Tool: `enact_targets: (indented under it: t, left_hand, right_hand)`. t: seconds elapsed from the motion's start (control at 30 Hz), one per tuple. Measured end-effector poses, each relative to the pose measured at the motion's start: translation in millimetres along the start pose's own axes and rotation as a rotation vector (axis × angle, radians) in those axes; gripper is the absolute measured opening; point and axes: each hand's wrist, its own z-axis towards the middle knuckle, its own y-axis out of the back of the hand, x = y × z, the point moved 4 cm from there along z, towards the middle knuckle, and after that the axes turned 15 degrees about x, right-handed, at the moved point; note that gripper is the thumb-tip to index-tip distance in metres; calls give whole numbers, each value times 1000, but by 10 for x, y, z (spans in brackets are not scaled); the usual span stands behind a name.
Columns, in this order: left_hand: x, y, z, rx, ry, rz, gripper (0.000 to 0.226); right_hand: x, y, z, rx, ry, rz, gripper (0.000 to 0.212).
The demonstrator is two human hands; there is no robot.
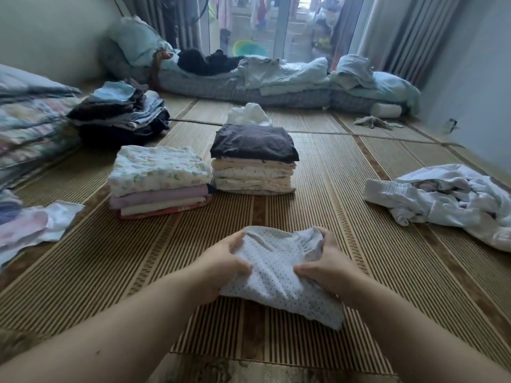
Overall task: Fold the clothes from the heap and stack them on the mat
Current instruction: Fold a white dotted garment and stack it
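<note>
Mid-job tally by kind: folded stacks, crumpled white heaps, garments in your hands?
Neat folded stacks: 2, floral-topped stack and dark-grey-topped stack
Untidy dark folded pile, far left: 1
Crumpled white cloth heaps: 2, right heap and small heap behind the dark-grey-topped stack
White polka-dot garment gripped by left hand and right hand: 1
Total: 6
</note>
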Motion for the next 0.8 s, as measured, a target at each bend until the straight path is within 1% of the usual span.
enact_targets:
  t: [0.03,0.07,0.13,0.2,0.27,0.33,0.4,0.47,0.53,0.6,0.67,0.7,0.73,0.8]
  left_hand:
    - [-17,-15,-35,42,2,-53,83]
    - [-30,-32,-68,91,15,-83,79]
    - [-54,-30,-133,127,17,-47,78]
    - [-126,45,-207,76,-49,5,79]
    - [-274,165,-291,30,-151,10,78]
    - [-498,387,-398,-19,-274,-3,71]
    - [-800,702,-521,-111,-390,15,66]
    - [-1103,1089,-624,-226,-486,47,64]
    - [-1345,1495,-661,-316,-538,63,67]
    - [-1498,1868,-631,-363,-552,32,67]
    - [-1560,2222,-527,-402,-524,36,70]
    - [-1553,2388,-457,-437,-495,59,73]
    - [-1528,2526,-380,-477,-457,102,75]
    - [-1432,2744,-239,-585,-340,262,76]
  right_hand:
    - [12,-46,-36,15,20,-24,85]
    - [8,-94,-73,33,40,-53,86]
    - [-17,-185,-132,50,101,-46,80]
    - [31,-258,-155,30,185,-43,66]
    - [237,-263,-133,-67,282,-99,56]
    - [620,-303,-34,-126,393,-155,47]
    - [1111,-407,125,-118,527,-215,44]
    - [1604,-539,376,-101,631,-256,53]
    - [2039,-704,685,-109,705,-254,71]
    - [2384,-856,988,-197,736,-316,90]
    - [2636,-1026,1349,-242,756,-387,104]
    - [2724,-1112,1537,-249,764,-437,108]
    - [2781,-1186,1705,-265,755,-513,106]
    - [2822,-1325,2029,-294,675,-700,95]
